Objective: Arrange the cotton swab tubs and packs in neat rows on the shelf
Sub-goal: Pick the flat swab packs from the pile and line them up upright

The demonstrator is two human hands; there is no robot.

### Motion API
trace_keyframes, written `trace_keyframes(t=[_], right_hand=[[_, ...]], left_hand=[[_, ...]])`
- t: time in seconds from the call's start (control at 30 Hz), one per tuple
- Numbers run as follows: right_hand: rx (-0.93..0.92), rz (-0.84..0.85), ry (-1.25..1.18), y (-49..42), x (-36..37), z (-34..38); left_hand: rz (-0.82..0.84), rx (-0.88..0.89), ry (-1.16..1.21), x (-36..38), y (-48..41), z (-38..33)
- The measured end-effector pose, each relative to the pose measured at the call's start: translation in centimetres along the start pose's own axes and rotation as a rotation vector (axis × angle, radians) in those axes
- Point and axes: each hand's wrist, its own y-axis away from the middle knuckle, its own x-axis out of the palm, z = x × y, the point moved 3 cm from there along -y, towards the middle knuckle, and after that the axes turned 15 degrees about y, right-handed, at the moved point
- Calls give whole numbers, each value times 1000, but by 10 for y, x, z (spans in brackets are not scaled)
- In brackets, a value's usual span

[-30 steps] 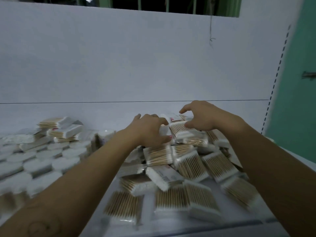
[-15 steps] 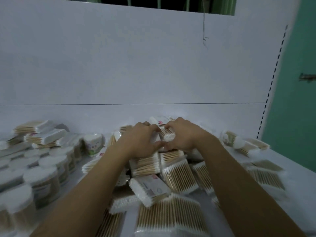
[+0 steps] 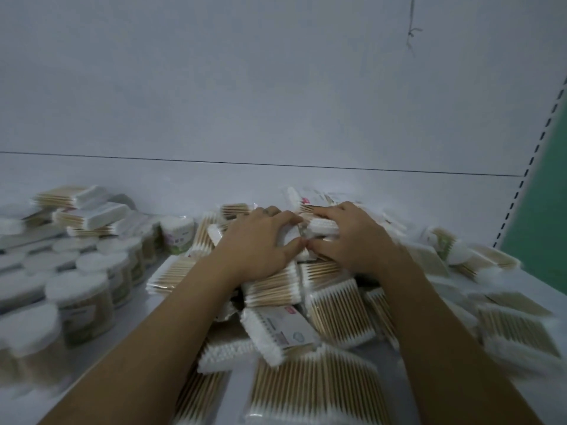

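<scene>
A loose heap of flat cotton swab packs (image 3: 334, 305) with wooden sticks covers the middle and right of the white shelf (image 3: 540, 391). Both my hands are at the top of the heap. My left hand (image 3: 260, 243) and my right hand (image 3: 349, 240) meet there, fingers curled around one pack with white cotton tips (image 3: 322, 227) held between them. Round cotton swab tubs (image 3: 86, 289) with white tops stand in rows on the left.
The shelf's white back panel (image 3: 276, 102) rises just behind the heap. Several more packs (image 3: 89, 210) are stacked on top of the tubs at the far left. A perforated upright (image 3: 527, 167) and a green wall (image 3: 549, 228) bound the right side.
My hands came together from apart and closed on a pack at the heap's top. The view moved closer to the shelf and slightly right.
</scene>
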Motion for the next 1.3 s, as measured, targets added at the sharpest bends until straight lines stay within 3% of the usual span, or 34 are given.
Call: trace_keyframes(t=[0.13, 0.23, 0.37, 0.53, 0.8, 0.93, 1.03, 1.2, 1.3], right_hand=[[12, -54, -51, 0, -3, 0], [32, -45, -50, -1, -9, 0], [21, -41, 37, 3, -15, -2], [-33, -224, 36, 7, -20, 9], [-107, -41, 29, 8, -10, 29], [-58, -18, 65, 6, -13, 26], [-38, -87, 136, 5, -13, 20], [26, -375, 117, 4, -14, 9], [60, -412, 126, 2, -18, 5]], left_hand=[[-30, 34, -52, -3, 3, -3], [-150, 101, -127, -15, 5, -8], [-246, 51, -191, -36, 10, -11], [-208, -53, -196, -53, 25, 6], [-72, -121, -185, -47, 33, 18], [-81, -115, -192, -39, 31, 13], [-100, -107, -119, -35, 31, 11], [-58, -33, -78, -27, 34, 4], [-67, -38, -99, -25, 32, 6]])
